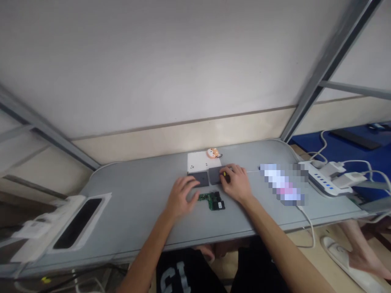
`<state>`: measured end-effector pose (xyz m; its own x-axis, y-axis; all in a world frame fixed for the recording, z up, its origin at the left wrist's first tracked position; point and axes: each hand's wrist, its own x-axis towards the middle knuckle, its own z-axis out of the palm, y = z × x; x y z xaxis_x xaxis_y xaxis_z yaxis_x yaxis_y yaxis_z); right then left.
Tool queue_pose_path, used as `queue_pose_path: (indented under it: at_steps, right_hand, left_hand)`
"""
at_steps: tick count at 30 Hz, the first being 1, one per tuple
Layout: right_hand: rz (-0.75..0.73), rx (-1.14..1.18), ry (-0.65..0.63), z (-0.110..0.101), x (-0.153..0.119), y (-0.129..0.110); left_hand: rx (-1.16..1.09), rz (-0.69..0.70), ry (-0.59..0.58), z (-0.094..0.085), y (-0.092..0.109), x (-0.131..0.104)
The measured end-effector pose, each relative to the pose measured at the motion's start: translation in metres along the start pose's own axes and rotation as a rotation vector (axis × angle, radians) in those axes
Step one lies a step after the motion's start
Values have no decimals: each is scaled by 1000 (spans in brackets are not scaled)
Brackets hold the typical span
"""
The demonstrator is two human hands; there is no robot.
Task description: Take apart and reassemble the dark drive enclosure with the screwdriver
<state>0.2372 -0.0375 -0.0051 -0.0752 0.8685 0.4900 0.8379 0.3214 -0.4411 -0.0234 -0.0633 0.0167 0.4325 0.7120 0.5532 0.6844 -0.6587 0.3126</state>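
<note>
Two flat dark grey panels lie side by side on the grey table, a left panel (203, 178) and a right panel (214, 176). My left hand (182, 196) rests at the left panel's left end, thumb and fingers apart. Over the right panel, my right hand (237, 182) has its fingers curled round a small dark object with a yellow part (225, 174), perhaps a screwdriver. A green circuit board with black parts (216, 202) lies in front of the panels. Behind them, a white sheet (197, 160) bears several tiny dark pieces.
An orange and white animal-faced item (213, 153) sits on the sheet's back corner. At the right are a blurred-out lit phone (282, 185) with a cable and a white power strip (326, 179). A black phone (77, 223) lies left. Another person's foot (363, 260) shows below right.
</note>
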Motion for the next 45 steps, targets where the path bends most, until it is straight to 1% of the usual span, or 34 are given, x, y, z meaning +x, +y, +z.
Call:
queue_pose_path:
  at_steps: [2, 5, 7, 9, 13, 16, 18, 20, 23, 26, 30, 31, 35, 39, 45]
  right_hand:
    - [-12, 10, -11, -1, 0, -2]
    - [-34, 18, -26, 0, 0, -6]
    - [-44, 8, -29, 1, 0, -7]
    - [-42, 0, -23, 3, -1, -7]
    - [-9, 16, 1, 5, 0, -5]
    - [16, 28, 10, 5, 1, -3]
    - [28, 31, 13, 5, 2, -3]
    - [35, 38, 15, 4, 2, -3]
    - [37, 58, 16, 3, 2, -2]
    - [49, 55, 17, 0, 2, 1]
    - [60, 43, 4, -2, 2, 3]
    - [62, 45, 0, -2, 2, 4]
    - [65, 53, 0, -3, 1, 2]
    - [72, 27, 15, -2, 1, 2]
    - [63, 8, 20, -2, 0, 4]
  left_hand:
    - [-51, 114, -158, 4, 21, -3]
    - [-86, 146, -326, 10, 42, -4]
    - [-76, 145, -383, 14, 47, -2]
    - [-41, 156, -403, 17, 47, 2]
    - [1, 184, -407, 17, 41, 11]
    - [-19, 169, -380, 12, 30, 14]
    - [-4, 144, -317, 6, 17, 16]
    - [57, 103, -247, 0, -3, 17]
    - [129, -5, -195, -6, -32, 17]
    - [77, -82, -179, -3, -48, 10]
    - [9, -224, -155, 6, -49, -1]
    - [4, -238, -162, 8, -48, -2]
    - [-19, -216, -167, 9, -48, -4]
    - [-21, -232, -158, 10, -50, -4]
    - [-4, -218, -154, 11, -51, -5]
